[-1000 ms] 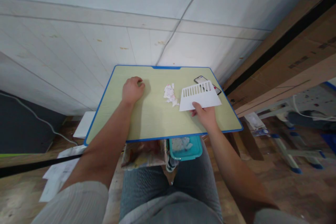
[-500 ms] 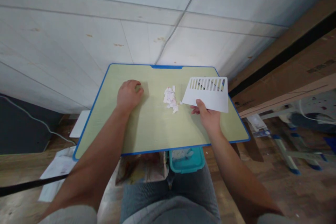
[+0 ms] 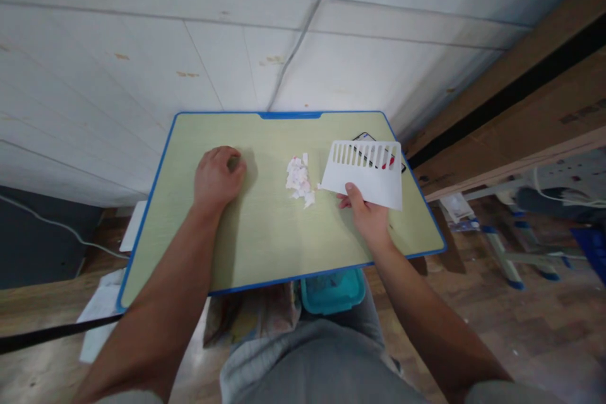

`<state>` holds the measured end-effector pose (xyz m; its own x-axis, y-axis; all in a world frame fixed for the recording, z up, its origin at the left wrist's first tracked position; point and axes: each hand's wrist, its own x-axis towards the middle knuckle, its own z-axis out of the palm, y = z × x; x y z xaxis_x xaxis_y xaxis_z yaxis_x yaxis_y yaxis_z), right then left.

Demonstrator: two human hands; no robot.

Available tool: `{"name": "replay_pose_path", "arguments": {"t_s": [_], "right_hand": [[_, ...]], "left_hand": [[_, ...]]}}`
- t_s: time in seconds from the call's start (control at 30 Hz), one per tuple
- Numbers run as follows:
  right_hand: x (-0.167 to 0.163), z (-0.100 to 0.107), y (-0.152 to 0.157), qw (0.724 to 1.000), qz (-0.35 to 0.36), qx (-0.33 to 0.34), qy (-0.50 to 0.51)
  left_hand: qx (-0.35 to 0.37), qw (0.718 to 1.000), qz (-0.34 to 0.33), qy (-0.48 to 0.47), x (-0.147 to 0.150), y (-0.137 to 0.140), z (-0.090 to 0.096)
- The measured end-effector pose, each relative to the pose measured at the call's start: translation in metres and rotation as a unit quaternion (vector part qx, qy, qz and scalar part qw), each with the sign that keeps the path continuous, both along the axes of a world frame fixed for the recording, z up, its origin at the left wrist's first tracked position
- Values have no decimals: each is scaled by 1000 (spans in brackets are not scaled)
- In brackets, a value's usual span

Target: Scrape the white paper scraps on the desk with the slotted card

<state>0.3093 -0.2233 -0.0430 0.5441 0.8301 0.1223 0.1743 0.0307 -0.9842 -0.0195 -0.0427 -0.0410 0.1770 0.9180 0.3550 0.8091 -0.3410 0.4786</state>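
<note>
My right hand (image 3: 367, 211) grips a flat white slotted sheet (image 3: 362, 180) by its lower edge, thumb on top. A row of long slots runs along the sheet's far side, and it is held above the right part of the table. Left of it, a small heap of torn white paper scraps (image 3: 298, 180) lies mid-table, with a loose scrap near the sheet's left corner. My left hand (image 3: 218, 178) rests left of the heap, apart from it. Its fingers are loosely curled, with a gap between thumb and forefinger and nothing seen inside.
The pale table (image 3: 265, 240) has a blue rim and stands by a white wall. Partly hidden under the sheet lies a flat dark-edged object (image 3: 364, 136). A teal container (image 3: 334, 293) and a bag (image 3: 258, 315) sit below the front edge. Cardboard boxes (image 3: 534, 95) stand right.
The view has shifted, so the table and both hands appear slightly further left. More of the dark-edged object shows behind the sheet. My right hand keeps its grip, and the scraps look unchanged.
</note>
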Motion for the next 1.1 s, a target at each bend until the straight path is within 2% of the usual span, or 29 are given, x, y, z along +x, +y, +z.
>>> {"name": "replay_pose_path", "arguments": {"t_s": [0.2,0.37,0.57,0.83,0.97,1.1], "right_hand": [[1,-4,-4,999,-22,13,-41],[2,-6,-13,999,-39,13,-9],[-2,-4,-4,998,-48,44,13],[4,0,1,998,-58,9,-15],[4,4,-8,999,-46,2,-20],[2,6,-33,998,-24,-17,-48]], "left_hand": [[2,1000,10,-17,6,5,2],[-14,999,13,-35,11,5,4],[-7,1000,19,-22,13,8,2],[-6,1000,5,-15,11,8,1],[5,1000,5,-15,12,9,0],[13,999,18,-33,13,10,-2]]}}
